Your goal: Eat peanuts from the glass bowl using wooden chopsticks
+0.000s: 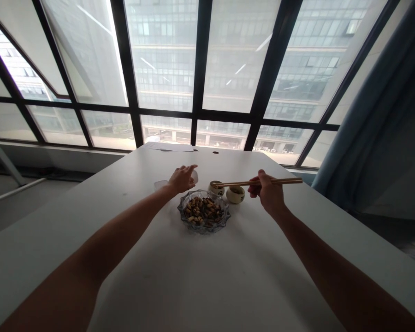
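A clear glass bowl [204, 226] with a scalloped rim holds brown nuts. Just behind it my left hand [182, 179] is at a small clear cup [194, 176], its fingers curved around the near side. My right hand [268, 191] grips a pair of wooden chopsticks [245, 183], pointing left. Their tips are over the opening of a small cream cup [216, 189]. A second cream cup [235, 195] stands to its right, below the chopsticks. Another clear container [161, 184] is partly hidden behind my left wrist.
The white table [200, 286] reaches toward large windows. Papers [169, 147] lie at its far edge, near two dark round holes. A blue curtain [370, 110] hangs at the right, and a white metal frame [7, 159] stands at the left.
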`<state>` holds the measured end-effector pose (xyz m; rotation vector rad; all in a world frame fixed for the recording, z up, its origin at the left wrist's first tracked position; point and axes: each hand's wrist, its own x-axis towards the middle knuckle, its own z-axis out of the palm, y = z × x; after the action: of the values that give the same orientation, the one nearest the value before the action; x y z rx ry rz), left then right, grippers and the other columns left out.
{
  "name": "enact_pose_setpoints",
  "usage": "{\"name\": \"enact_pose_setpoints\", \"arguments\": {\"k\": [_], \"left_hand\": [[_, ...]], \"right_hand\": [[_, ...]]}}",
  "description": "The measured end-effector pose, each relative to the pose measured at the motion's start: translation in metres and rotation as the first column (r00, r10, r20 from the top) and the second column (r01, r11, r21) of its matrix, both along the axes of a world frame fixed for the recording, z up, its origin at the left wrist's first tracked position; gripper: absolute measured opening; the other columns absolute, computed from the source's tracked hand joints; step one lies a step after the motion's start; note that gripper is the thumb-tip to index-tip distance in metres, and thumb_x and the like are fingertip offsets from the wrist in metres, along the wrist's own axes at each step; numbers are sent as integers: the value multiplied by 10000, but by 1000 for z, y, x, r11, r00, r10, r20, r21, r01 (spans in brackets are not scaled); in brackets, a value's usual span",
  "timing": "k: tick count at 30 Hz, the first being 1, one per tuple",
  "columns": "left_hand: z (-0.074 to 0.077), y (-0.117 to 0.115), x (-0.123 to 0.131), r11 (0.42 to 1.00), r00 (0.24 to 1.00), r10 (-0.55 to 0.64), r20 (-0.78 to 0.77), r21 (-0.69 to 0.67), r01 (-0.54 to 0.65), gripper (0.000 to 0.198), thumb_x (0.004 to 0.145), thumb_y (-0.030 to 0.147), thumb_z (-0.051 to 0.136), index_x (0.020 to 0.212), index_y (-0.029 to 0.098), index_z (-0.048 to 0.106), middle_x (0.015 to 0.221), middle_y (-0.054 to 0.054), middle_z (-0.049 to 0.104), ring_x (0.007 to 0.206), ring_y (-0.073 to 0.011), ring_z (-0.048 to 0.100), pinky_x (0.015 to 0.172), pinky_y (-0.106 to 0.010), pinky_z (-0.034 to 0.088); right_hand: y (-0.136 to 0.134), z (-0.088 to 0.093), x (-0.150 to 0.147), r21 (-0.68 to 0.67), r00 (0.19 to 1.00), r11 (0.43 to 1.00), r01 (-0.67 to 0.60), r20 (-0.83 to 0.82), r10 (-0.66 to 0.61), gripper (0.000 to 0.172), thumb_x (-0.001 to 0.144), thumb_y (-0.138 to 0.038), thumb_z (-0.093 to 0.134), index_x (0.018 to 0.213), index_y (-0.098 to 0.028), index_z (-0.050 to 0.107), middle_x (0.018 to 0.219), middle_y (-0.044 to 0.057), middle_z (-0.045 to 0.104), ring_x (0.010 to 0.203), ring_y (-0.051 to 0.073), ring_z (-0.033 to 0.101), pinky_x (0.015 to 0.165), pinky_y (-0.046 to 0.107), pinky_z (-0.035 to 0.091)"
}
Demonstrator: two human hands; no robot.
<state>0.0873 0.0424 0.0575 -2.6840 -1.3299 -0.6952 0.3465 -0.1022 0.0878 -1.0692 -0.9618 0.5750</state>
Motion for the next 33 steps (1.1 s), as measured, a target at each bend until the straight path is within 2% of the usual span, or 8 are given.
{"name": "enact_pose_setpoints", "arguments": {"k": [3,10,14,16,20,25,29,33], "left_hand": [[1,-4,-4,990,995,-102,7,100,101,795,726,288,753,1429,211,392,1347,-139,610,1223,-326,561,1036,-471,427],[2,-9,-8,994,994,-101,47,53,98,817,754,354,750,1459,225,356,1330,-120,622,1217,-323,564,1033,-466,418],[4,-13,-9,992,992,-124,38,29,123,812,763,379,731,1467,247,348,1387,-110,592,1255,-325,546,1053,-468,397],[4,-15,-9,997,996,-83,32,6,83,802,781,426,708,1467,227,345,1345,-124,620,1219,-329,579,1047,-468,397],[5,-12,-4,987,994,101,-32,-124,-104,792,806,533,650,1446,170,361,1205,-160,690,1139,-338,639,1006,-454,420],[6,2,13,918,963,225,-149,-299,-261,803,798,633,604,1414,160,401,1320,-213,624,1239,-365,579,1006,-476,412],[11,-1,52,969,989,92,-119,-218,-116,855,801,718,551,1405,124,430,1364,-233,588,1299,-367,521,1082,-483,338],[12,-13,106,961,977,-139,-159,-258,95,904,746,741,600,1449,205,409,1390,-189,585,1353,-362,470,1149,-521,246]], "right_hand": [[-2,-1,-4,21,1000,1000,13,20,-14,502,766,-623,699,594,-157,631,400,20,580,289,111,491,286,221,387],[-9,-9,-22,134,993,991,25,113,-41,536,802,-696,634,659,-179,632,449,17,616,325,131,540,325,245,430],[-13,-4,-37,170,970,985,-3,241,-39,539,847,-707,570,697,-193,631,497,21,642,365,141,571,364,254,457],[-14,0,-42,177,957,984,-17,289,-35,543,861,-706,552,699,-193,630,501,22,642,370,138,571,374,251,462],[-16,8,-37,183,948,983,13,309,-70,542,858,-698,566,680,-190,626,471,17,621,356,132,560,362,240,453],[-18,8,-6,132,949,986,107,281,-140,551,843,-687,592,656,-170,631,452,19,616,332,119,544,329,217,434],[-18,11,24,117,928,975,189,303,-216,540,845,-653,612,636,-156,632,433,13,596,312,109,522,307,204,416],[-21,18,42,114,905,972,204,358,-232,531,855,-633,614,634,-150,634,422,12,584,303,104,510,304,197,409]]}}
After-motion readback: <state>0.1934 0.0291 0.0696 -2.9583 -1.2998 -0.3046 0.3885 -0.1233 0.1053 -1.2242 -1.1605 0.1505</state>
